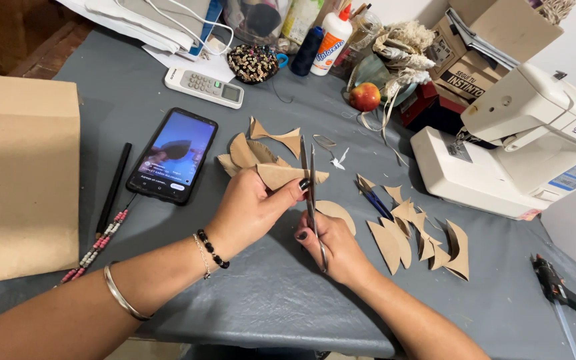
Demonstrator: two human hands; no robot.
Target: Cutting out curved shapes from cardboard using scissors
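Left hand [251, 210] pinches the folded brown paper [281, 175]; right hand [335, 247] grips the scissors [311, 193], blades slightly apart; best to cut slowly, turning the paper.

A grey-covered table [261, 300] carries a phone [172, 155], brown paper scraps [421, 237] and a sewing machine [501, 160].

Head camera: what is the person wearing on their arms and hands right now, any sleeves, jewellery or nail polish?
No sleeves show; both forearms are bare. The left hand has dark polish on its nails, and its wrist carries a black beaded bracelet beside a thin silver chain. A plain silver bangle sits higher up that forearm. The right hand also has dark nails and no visible jewellery.
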